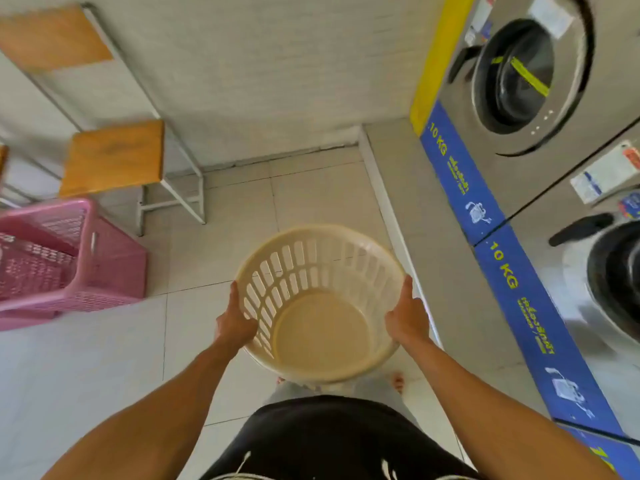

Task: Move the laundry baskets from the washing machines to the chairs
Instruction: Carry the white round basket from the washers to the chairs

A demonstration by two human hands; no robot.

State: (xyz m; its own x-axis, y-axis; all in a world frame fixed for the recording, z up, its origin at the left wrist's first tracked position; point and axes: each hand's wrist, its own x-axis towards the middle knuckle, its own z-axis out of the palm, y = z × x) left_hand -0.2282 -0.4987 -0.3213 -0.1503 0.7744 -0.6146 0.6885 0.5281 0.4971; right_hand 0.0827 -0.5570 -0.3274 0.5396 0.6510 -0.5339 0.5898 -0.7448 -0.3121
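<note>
An empty round cream laundry basket (322, 327) hangs in front of me above the tiled floor. My left hand (235, 323) grips its left rim and my right hand (405, 317) grips its right rim. A wooden-seated chair (114, 157) with a white metal frame stands at the left by the wall. A pink rectangular basket (69, 254) sits at the far left, nearer to me than that chair; what it rests on is cut off. Two washing machines, one farther (519, 81) and one nearer (616, 271), line the right side.
A second wooden seat (52, 36) shows at the top left. A raised white plinth (398, 220) with blue 10 KG banners runs under the machines. Open tiled floor (277, 195) lies between the chair and the machines.
</note>
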